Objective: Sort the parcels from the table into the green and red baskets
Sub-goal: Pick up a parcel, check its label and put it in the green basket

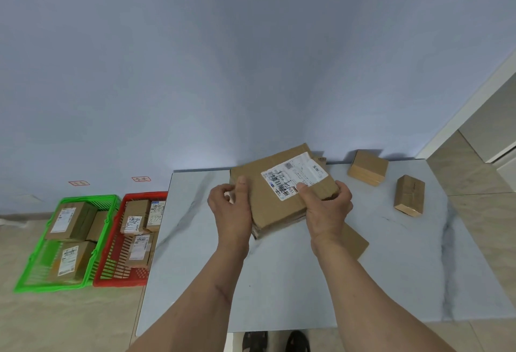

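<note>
- Both hands up: left hand (230, 206) and right hand (328, 207) each grip the flat parcel (282, 184) above the surface (279, 281).
- Its white label (293, 177) faces up, print too blurred to read.
- Green basket (64, 242) and red basket (111, 242) sit on the floor, left.

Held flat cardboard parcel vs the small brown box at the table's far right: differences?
The flat cardboard parcel is wide, thin and shows a white shipping label; the small brown box is compact, blocky, with no label visible. The parcel is gripped by the left hand and right hand; the box lies untouched on the marble-look table. Both are plain brown cardboard.
</note>
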